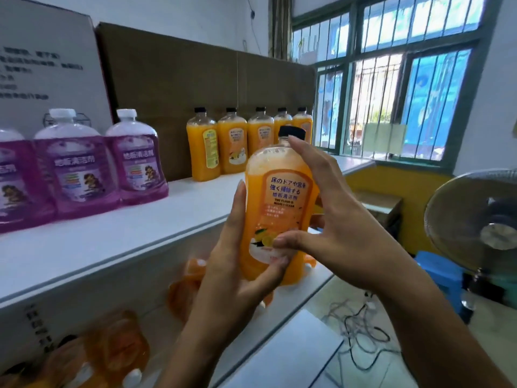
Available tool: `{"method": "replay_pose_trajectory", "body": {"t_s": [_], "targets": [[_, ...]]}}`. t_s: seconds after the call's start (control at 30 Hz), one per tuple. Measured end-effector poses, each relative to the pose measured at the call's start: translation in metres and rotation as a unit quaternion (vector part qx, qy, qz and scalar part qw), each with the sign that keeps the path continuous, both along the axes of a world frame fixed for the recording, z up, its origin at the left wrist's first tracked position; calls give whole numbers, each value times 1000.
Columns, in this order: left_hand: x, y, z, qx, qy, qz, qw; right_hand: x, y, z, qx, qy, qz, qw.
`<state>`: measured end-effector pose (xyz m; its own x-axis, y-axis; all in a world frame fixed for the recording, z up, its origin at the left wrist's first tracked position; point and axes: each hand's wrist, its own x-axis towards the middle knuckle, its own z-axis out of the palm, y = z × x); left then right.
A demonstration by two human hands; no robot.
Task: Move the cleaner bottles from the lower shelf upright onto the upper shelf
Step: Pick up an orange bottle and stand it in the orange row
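Observation:
I hold an orange cleaner bottle (279, 197) with a black cap upright in the air, just in front of the upper shelf's (117, 236) edge. My left hand (237, 275) grips its lower left side, thumb on the label. My right hand (330, 219) grips its right side, thumb across the lower label and a fingertip near the cap. Several orange bottles (230, 144) stand upright in a row at the back of the upper shelf. More orange bottles (112, 345) lie on the lower shelf, blurred.
Purple cleaner bottles (84, 169) with white caps stand on the upper shelf's left. Cardboard boxes (195, 79) line the wall behind. A standing fan (481, 219), a blue stool (439, 275) and loose cables (361, 337) on the floor are to the right, under a barred window.

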<state>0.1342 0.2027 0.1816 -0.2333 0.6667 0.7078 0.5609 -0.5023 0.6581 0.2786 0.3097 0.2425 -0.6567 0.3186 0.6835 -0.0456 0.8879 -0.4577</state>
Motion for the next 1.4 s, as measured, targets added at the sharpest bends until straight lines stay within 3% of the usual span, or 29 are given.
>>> {"method": "replay_pose_trajectory", "body": {"t_s": [0.2, 0.43, 0.7, 0.97, 1.1, 1.17, 1.3, 1.4], "targets": [[-22, 48, 15, 7, 43, 53, 998, -27, 48, 18, -21, 29, 42, 998], [-45, 76, 34, -21, 77, 101, 992, -54, 86, 30, 25, 48, 51, 997], [-43, 101, 48, -145, 89, 236, 957, -94, 135, 38, 112, 26, 84, 990], [-51, 140, 57, -242, 76, 377, 891, -134, 182, 39, 152, 19, 93, 984], [-55, 148, 50, -307, 158, 481, 806, -160, 204, 43, 141, -15, 113, 983], [-56, 151, 47, -329, 173, 501, 781, -173, 210, 46, 141, -26, 128, 981], [-57, 154, 48, -367, 167, 516, 756, -193, 218, 48, 168, -41, 115, 978], [-55, 154, 50, -357, 164, 520, 758, -208, 222, 51, 195, -50, 84, 976]]}}
